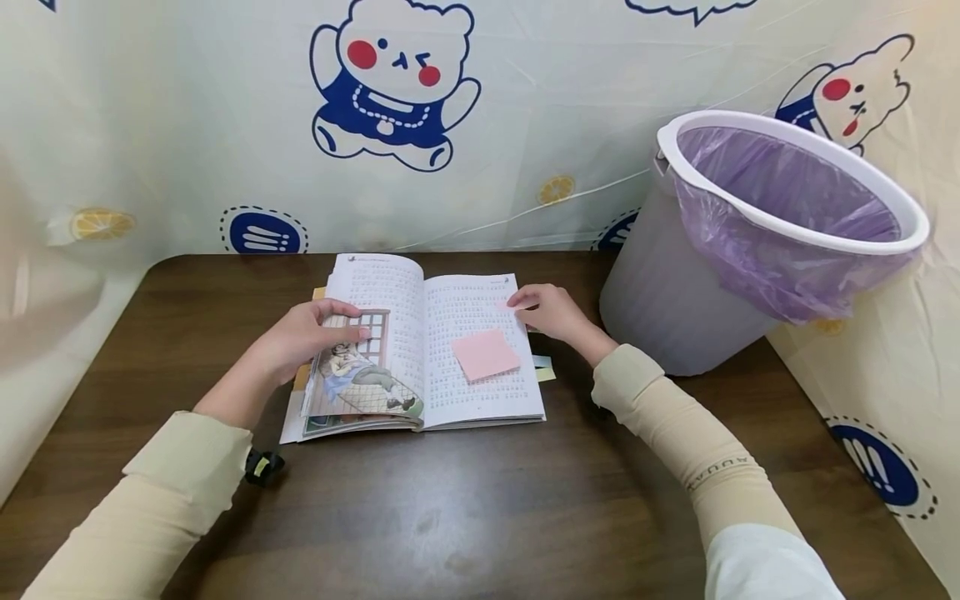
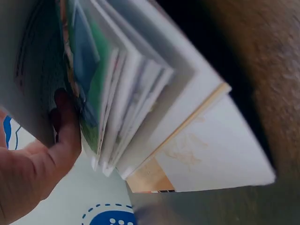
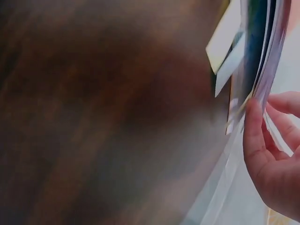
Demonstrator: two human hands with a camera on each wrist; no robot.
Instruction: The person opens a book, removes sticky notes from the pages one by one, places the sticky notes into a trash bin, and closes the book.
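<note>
An open book point(image 1: 472, 400) lies on the table, printed text on both pages and a drawing of a seated figure on the left one. My left hand point(image 1: 303, 337) grips the left pages at their outer edge; the left wrist view shows a digit of this hand point(image 2: 40, 161) tucked among the pages point(image 2: 136, 84). On the right page rests a pink sticky note pad point(image 1: 486, 356). My right hand point(image 1: 551, 308) pinches the book's right edge near its upper corner, with a faint pink patch by the fingertips. In the right wrist view, this hand point(image 3: 272, 154) has thumb and fingers on either side of the page edge.
Pale green and yellow tabs point(image 1: 543, 367) stick out from the book's right side. A grey bin point(image 1: 675, 283) with a purple liner point(image 1: 810, 275) stands at the back right of the brown table point(image 1: 442, 517). A bear-patterned cloth point(image 1: 525, 100) hangs behind.
</note>
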